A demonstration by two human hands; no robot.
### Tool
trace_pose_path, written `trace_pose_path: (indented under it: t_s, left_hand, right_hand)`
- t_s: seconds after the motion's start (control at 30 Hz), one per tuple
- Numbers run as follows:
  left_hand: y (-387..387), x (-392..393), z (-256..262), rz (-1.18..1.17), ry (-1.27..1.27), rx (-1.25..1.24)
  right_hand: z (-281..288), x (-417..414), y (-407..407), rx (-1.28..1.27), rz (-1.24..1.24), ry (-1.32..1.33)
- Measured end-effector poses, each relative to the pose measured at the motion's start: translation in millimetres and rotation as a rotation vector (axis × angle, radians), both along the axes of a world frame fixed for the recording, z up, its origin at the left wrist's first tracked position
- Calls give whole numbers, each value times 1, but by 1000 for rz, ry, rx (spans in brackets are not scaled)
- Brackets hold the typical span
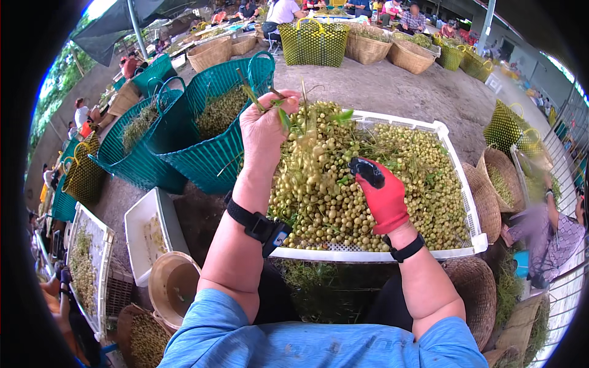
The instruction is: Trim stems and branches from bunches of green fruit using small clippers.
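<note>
My bare left hand [269,115] is closed on a bunch of stems with a few green leaves. From it a cluster of small round yellow-green fruits [313,152] hangs, partly blurred, over the heap. To its right and lower, my right hand [379,191] wears a red glove with a black patch near the fingertips. It is at the loose fruits [336,207]; whether its fingers hold any cannot be told. Both hands are over a white plastic tray [368,255] with perforated walls, filled with fruits, thin stems and some leaves.
Teal woven baskets [202,161] with fruit and stems stand at the left. A white box [154,234] and a basin [172,285] are lower left. Wicker baskets [483,198] line the right side, near a person in a patterned garment [552,239]. Other people sit farther off.
</note>
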State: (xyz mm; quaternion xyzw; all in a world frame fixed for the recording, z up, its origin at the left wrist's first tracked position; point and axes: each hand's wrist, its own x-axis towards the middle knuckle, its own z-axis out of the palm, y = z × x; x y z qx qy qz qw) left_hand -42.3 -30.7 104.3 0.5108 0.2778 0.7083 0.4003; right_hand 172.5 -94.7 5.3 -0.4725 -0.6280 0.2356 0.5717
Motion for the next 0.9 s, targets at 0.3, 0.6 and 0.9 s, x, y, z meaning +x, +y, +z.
trace_pose_path:
  t_s: [0.3, 0.6, 0.9]
  left_hand:
    - [-8, 3, 1, -281, 1, -252]
    - [-17, 41, -18, -506, 17, -483]
    - [16, 7, -49, -145, -178, -578]
  right_hand:
    - [19, -2, -2, 141, 99, 264]
    - [35, -29, 11, -85, 264, 223]
    - [-20, 6, 30, -243, 81, -619]
